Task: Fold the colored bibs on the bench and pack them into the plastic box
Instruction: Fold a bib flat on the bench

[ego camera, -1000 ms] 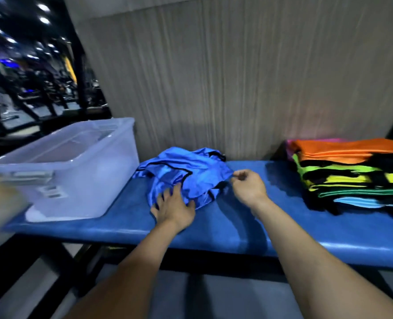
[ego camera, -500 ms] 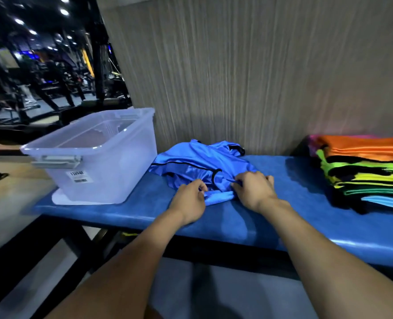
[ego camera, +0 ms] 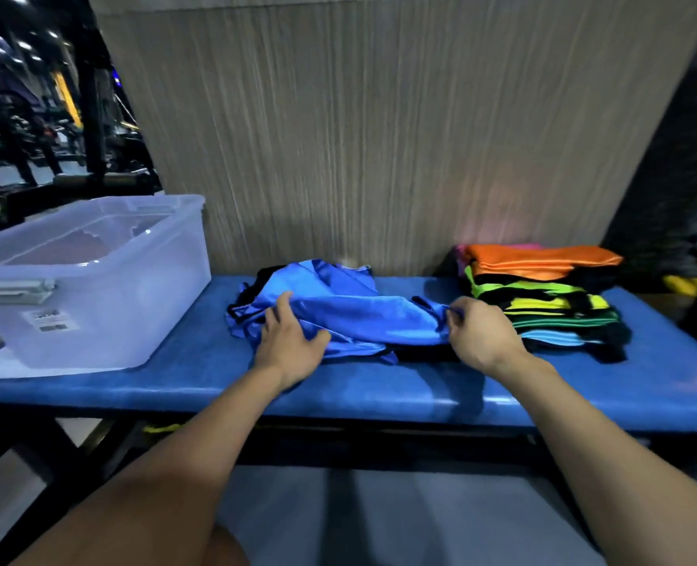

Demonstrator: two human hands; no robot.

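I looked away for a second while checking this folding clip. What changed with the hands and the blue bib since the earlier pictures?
The hands moved apart: the right hand pinches the blue bib at its right edge and has drawn it out toward the folded stack, while the left hand rests on the cloth's left part. The bib now lies stretched wider. The plastic box and stack stayed put on the bench.
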